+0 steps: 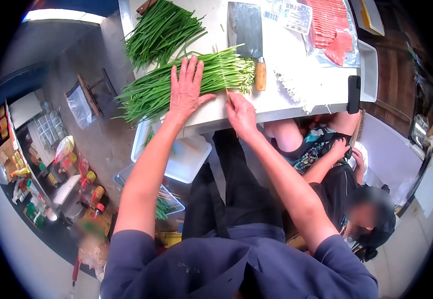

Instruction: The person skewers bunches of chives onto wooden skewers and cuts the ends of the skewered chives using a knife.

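A large bundle of garlic chives (149, 95) lies across the white table, leaves to the left and pale cut ends to the right. My left hand (186, 89) is spread flat on top of it, fingers stretched out. At the near side of the bundle, my right hand (240, 114) pinches a thin pale strip (227, 92) that crosses the stalks. Beyond the white ends rests a cleaver (246, 30) with a wooden handle, its blade pointing away from me. A second heap of garlic chives (164, 32) sits at the far left.
Sliced red meat in a plastic pack (328, 30), white trimmings (296, 84) and a black phone (354, 94) are on the table's right side. Below the edge stands a white plastic tub (189, 159). A seated person (333, 169) is close on my right. Bottles (89, 179) line the left.
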Available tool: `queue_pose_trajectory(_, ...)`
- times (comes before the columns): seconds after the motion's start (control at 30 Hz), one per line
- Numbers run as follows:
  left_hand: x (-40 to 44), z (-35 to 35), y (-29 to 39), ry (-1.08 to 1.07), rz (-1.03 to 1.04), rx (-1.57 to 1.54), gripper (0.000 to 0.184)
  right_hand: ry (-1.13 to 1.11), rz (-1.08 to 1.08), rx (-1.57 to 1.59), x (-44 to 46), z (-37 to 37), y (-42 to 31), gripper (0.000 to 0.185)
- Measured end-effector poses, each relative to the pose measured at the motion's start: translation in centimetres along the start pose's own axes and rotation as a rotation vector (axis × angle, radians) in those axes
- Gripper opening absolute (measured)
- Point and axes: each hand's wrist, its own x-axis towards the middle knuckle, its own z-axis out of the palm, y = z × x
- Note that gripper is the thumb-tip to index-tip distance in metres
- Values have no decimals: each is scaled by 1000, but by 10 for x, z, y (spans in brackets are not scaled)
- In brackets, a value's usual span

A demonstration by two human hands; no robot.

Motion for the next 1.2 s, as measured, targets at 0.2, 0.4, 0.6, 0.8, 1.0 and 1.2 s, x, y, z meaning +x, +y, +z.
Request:
queue_pose_trajectory(0.2,2,-4,-5,-79,-17,-23,113,70,21,17,-3,6,5,34)
queue_pose_trajectory(0.4,3,-7,-1,-186,-78,41,114,-6,-55,-148,-18,-14,-13,33)
queue_pose_trajectory(0.6,-40,-35,53,210,-242,-296,110,-55,-168,-138,-71,-50,-46,35)
queue_pose_trajectory(0.8,-215,-41,98,526,-801,-728,57,-389,-35,-84,-138,11,-30,20)
queue_pose_trajectory(1.0,-452,-11,91,273,-1538,-865,27,-850,-108,-125,-201,137,-71,22)
queue_pose_trajectory(1.2,-605,13,96,419,-1994,-1117,25,-1169,-20,-48,-273,268,-109,25)
